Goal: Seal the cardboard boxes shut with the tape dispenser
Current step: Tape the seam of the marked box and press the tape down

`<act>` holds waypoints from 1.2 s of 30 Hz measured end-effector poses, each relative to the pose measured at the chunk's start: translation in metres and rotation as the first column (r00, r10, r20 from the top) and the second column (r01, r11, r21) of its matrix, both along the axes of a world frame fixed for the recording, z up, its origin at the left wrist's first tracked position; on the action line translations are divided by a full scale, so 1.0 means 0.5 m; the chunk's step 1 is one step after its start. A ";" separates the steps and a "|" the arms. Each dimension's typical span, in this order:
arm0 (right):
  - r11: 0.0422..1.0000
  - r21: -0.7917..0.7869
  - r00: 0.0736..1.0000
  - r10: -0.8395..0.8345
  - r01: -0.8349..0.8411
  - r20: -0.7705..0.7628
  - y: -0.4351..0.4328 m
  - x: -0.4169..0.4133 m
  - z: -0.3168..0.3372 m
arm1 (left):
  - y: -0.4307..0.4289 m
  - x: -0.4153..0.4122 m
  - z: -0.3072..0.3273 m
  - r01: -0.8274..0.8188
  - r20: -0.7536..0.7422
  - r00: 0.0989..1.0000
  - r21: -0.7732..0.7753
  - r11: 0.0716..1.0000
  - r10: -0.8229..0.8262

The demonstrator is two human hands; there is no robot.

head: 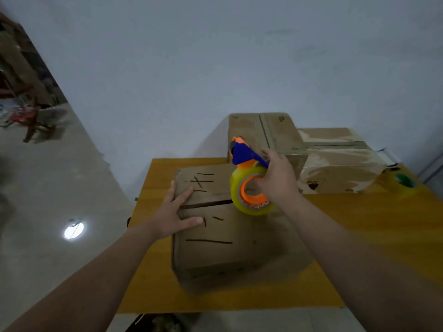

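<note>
Behind the near box [227, 236] — two other boxes [280, 135]; left fingers [184, 195] splayed, right fingers [269, 153] gripping dispenser [242, 155].

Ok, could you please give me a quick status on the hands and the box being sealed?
Left hand flat on near box, pressing flaps. Right hand grips tape dispenser over the seam. Seam looks untaped. Nothing blocks it.
</note>
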State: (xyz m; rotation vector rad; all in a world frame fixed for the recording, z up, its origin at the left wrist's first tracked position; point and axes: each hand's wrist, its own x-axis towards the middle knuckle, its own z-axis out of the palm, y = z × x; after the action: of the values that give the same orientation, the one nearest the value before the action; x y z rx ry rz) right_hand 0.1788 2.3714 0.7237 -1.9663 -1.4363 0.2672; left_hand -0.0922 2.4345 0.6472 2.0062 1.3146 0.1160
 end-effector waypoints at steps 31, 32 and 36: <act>0.982 -0.058 0.962 0.190 -0.182 0.196 -0.180 0.294 0.010 | -0.161 0.346 -0.008 -0.003 0.136 0.990 0.154 0.988 -0.019; 0.980 -0.045 0.962 0.199 -0.194 0.189 -0.177 0.296 0.006 | -0.161 0.344 -0.006 0.039 0.093 0.994 0.107 0.993 -0.050; 0.974 -0.059 0.955 0.224 -0.217 0.193 -0.159 0.307 -0.001 | -0.151 0.349 -0.007 0.243 -0.304 0.936 0.186 0.952 -0.180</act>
State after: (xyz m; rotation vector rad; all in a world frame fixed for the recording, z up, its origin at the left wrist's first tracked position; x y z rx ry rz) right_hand 0.3323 2.2917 0.7234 -1.9056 -1.7964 0.2010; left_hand 0.0825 2.3591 0.6436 2.4139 1.2904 -0.1401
